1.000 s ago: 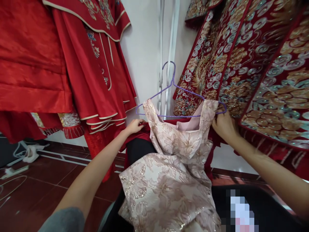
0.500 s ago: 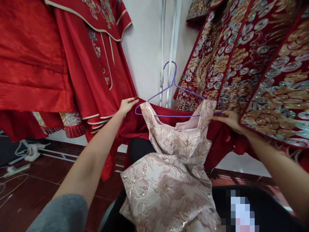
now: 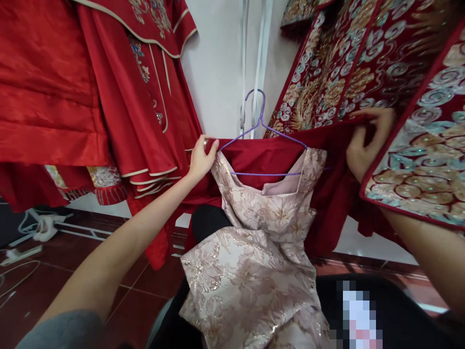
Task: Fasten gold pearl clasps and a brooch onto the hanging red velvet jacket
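Observation:
A pale pink brocade dress [image 3: 261, 252] hangs from a purple wire hanger [image 3: 259, 127] in front of me, draped down over something black. Behind it a dark red cloth [image 3: 269, 157] is stretched across the hanger. My left hand [image 3: 201, 157] is closed on the cloth's left edge beside the dress's shoulder strap. My right hand [image 3: 366, 140] is closed on the cloth's right edge, partly tucked under an embroidered red garment [image 3: 366, 63].
Red satin robes [image 3: 90, 87] hang on the left, heavily embroidered red garments on the right. A white wall with a metal rail [image 3: 254, 58] lies behind the hanger. The floor [image 3: 43, 291] is dark red tile with white cables [image 3: 32, 232] at far left.
Both hands have risen, lifting the dark red cloth from below the hanger up behind the pink dress. My right hand moved up and right under the embroidered garment.

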`<state>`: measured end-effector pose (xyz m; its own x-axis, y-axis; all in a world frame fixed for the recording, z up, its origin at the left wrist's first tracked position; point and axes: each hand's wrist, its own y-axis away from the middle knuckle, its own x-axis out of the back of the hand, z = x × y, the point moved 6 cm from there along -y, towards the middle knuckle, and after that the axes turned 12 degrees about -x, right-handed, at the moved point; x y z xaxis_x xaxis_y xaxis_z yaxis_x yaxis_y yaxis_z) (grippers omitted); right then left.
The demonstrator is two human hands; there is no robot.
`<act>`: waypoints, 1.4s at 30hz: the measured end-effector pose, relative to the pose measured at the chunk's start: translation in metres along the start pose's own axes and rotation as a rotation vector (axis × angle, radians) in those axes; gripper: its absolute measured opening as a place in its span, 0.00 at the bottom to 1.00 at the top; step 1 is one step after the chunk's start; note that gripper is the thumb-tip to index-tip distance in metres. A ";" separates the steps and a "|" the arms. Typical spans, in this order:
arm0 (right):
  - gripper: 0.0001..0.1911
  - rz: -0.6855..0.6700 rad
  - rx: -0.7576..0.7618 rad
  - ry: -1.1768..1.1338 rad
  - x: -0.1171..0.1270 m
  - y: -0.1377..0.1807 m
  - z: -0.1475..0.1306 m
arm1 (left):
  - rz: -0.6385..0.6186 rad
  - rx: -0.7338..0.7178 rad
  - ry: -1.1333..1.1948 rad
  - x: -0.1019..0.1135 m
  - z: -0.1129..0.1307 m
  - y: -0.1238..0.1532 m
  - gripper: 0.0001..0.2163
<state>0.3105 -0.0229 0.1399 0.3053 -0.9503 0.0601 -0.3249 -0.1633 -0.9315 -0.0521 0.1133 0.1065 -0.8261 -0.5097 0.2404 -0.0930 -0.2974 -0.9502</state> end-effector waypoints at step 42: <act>0.17 -0.975 -0.265 -0.641 -0.081 0.108 -0.064 | -0.296 0.195 0.317 -0.033 0.075 0.074 0.11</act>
<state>0.1935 0.0192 0.0579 0.8920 -0.1030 0.4401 0.1400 -0.8628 -0.4858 0.0094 0.0476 0.0431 -0.9115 -0.1178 0.3940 -0.2687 -0.5546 -0.7876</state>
